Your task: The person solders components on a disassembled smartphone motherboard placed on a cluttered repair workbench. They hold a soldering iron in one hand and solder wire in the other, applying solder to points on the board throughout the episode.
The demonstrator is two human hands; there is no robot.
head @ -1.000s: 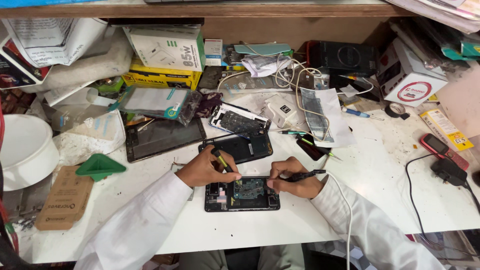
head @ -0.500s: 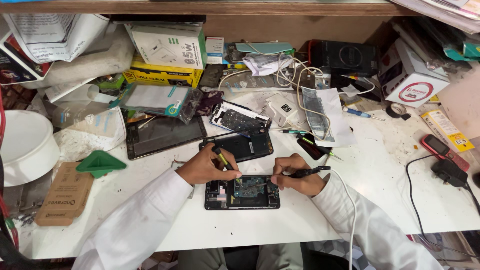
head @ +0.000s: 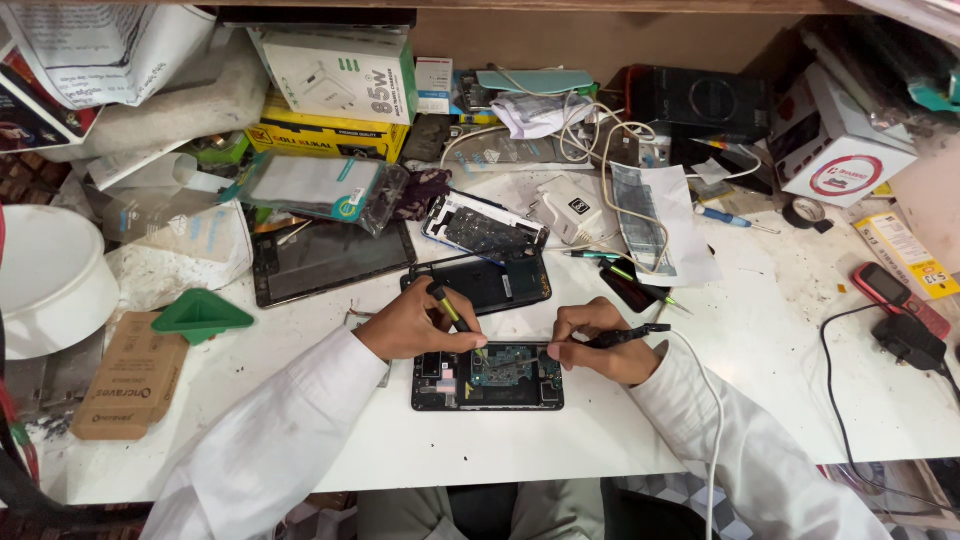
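Logging one opened phone [head: 488, 376] flat on my white bench [head: 760, 330], back off, board bare. Left hand [head: 418, 325] grips yellow-green tweezers [head: 452, 312]; right hand [head: 600, 340] pinches a corded black iron [head: 625, 335]. Reassembly outstanding, I judge.

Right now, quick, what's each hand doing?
Left hand: closed on a yellow-handled tool, tip at the opened phone.
Right hand: closed on a black corded tool, over the same phone.

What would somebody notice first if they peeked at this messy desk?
Probably the opened black phone with its blue-green circuit board at the white table's front edge. The left hand holds a yellow-black tool over it; the right hand holds a black corded pen-shaped tool.
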